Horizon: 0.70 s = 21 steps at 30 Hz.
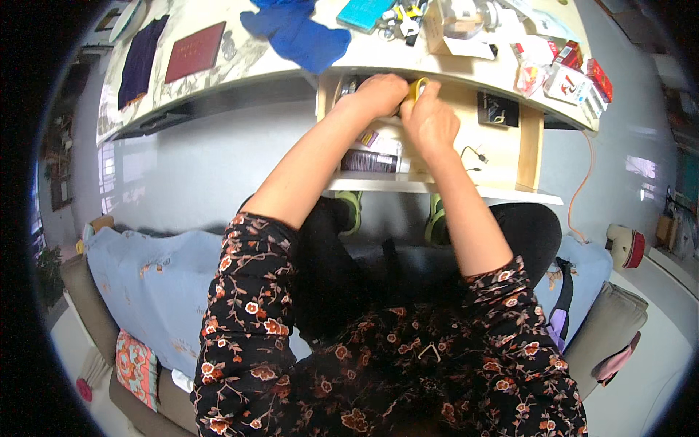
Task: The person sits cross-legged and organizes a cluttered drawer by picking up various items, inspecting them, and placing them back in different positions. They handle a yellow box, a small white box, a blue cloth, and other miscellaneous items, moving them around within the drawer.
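Both of my hands reach into an open wooden drawer (527, 147) under the marble-patterned table. My right hand (431, 121) grips a yellow object (418, 87), perhaps a roll of tape; its far side is hidden. Close beside it on the left, my left hand (381, 94) is curled with its back up, and what its fingers touch is hidden. Nearer me in the drawer lie a dark cylindrical container (369, 161) and a small purple packet (367, 137). To the right are a black cable with a plug (481, 158) and a dark picture card (498, 110).
On the tabletop (229, 82) lie a blue cloth (306, 35), a dark red booklet (195, 52), a folded dark cloth (143, 63), a teal box (365, 13), an open cardboard box (437, 33) and several red and white packets (568, 82). The drawer's front edge stands above my knees.
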Tool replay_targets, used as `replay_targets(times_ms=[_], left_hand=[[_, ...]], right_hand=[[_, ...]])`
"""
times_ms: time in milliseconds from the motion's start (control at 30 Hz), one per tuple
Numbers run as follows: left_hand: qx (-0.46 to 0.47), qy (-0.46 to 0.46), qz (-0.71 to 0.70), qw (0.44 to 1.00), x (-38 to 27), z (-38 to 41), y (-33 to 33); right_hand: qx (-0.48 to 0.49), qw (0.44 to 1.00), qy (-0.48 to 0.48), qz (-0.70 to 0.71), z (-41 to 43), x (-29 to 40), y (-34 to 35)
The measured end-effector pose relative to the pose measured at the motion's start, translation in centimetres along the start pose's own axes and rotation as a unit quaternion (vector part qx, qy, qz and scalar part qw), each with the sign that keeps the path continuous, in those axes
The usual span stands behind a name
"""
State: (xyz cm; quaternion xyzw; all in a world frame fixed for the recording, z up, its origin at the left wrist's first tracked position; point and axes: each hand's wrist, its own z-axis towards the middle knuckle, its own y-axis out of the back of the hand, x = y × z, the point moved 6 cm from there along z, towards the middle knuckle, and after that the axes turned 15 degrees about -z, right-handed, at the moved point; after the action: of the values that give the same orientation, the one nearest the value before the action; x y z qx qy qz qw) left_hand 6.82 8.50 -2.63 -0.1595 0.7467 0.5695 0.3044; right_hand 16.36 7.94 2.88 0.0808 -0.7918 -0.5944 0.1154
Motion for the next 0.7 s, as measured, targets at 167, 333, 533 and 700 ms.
replay_targets(times_ms=[167,333,533,700], left_hand=[[0.003,0.014,0.049,0.999,-1.0,0.3,0.1],[0.029,-0.016,-0.002,0.999,-0.6,-1.3,2.0],[0.044,0.009,0.036,0.998,-1.1,-3.3,2.5],[-0.083,-0.019,0.114,0.990,-2.1,-4.4,2.4]], right_hand=[[0.001,1.000,-0.003,-0.012,1.9,-0.3,-1.4],[-0.033,0.991,0.004,0.130,-0.8,-1.6,-0.2],[-0.096,0.983,0.117,0.103,-3.2,-2.3,-2.1],[-0.108,0.974,0.138,0.143,-1.1,-1.3,-3.1]])
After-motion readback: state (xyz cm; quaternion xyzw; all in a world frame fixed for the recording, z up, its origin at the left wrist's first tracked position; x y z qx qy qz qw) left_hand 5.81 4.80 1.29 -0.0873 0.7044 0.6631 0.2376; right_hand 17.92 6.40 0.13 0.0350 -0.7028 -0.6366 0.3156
